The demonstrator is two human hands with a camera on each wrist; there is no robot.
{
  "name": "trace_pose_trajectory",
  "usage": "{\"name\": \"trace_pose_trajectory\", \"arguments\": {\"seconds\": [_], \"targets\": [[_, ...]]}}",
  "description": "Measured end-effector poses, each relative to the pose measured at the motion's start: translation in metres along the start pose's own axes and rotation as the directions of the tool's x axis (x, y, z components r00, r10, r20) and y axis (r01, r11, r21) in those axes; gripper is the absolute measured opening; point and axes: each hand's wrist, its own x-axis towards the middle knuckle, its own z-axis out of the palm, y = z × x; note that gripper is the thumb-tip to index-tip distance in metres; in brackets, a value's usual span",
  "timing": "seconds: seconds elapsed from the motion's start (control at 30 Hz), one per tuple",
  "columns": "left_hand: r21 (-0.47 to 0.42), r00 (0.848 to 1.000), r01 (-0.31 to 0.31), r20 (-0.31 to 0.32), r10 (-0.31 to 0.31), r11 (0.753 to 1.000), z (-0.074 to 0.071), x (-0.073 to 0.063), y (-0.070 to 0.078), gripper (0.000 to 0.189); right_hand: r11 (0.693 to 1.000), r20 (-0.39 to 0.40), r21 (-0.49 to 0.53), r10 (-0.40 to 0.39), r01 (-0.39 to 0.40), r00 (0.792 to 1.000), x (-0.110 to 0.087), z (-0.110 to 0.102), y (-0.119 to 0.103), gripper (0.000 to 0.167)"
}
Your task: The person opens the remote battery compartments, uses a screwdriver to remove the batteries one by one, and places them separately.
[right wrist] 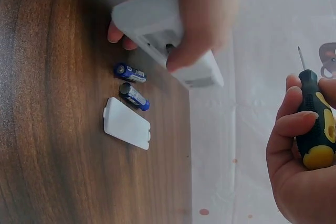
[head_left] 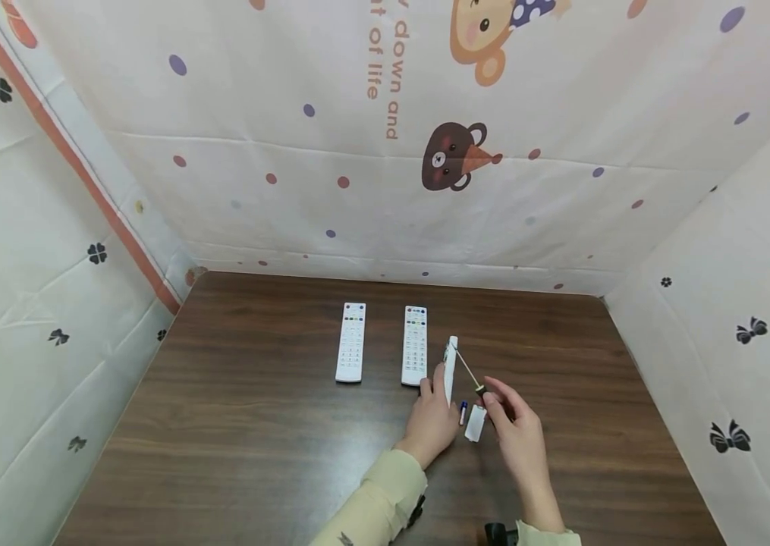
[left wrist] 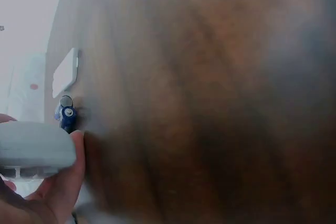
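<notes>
My left hand (head_left: pixel 431 425) holds a white remote control (head_left: pixel 451 368) up on its edge over the table. In the right wrist view, its back shows a recessed battery compartment (right wrist: pixel 165 38), partly covered by the fingers. My right hand (head_left: pixel 520 434) grips a screwdriver (right wrist: pixel 313 121) by its black and yellow handle. In the head view the thin shaft (head_left: pixel 468 367) points toward the remote's upper end. Between the hands lie two blue batteries (right wrist: pixel 130 72) and a white battery cover (right wrist: pixel 127 123) on the wood.
Two more white remotes lie face up on the dark wooden table (head_left: pixel 234 394), one at the left (head_left: pixel 351 343) and one nearer the left hand (head_left: pixel 415 346). Patterned cloth (head_left: pixel 330 205) hangs behind the table and at both sides.
</notes>
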Motion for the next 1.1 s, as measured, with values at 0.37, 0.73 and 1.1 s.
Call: {"name": "trace_pose_trajectory", "arguments": {"seconds": [0.37,0.73,1.1], "targets": [[-0.027,1.0,-0.003,-0.02,0.002,1.0,-0.01,-0.01,-0.005,0.062,1.0,-0.002,-0.003,0.011,-0.011,1.0,0.001,0.001,-0.001,0.035],[0.103,1.0,0.026,0.002,-0.027,0.994,-0.01,-0.014,-0.012,0.064,1.0,-0.003,-0.017,0.012,-0.012,1.0,0.003,0.0,0.0,0.031],[0.285,0.995,-0.003,0.1,-0.026,0.959,-0.012,-0.014,-0.011,0.063,0.999,-0.052,-0.039,0.018,-0.02,0.999,0.004,-0.004,0.006,0.031]]}}
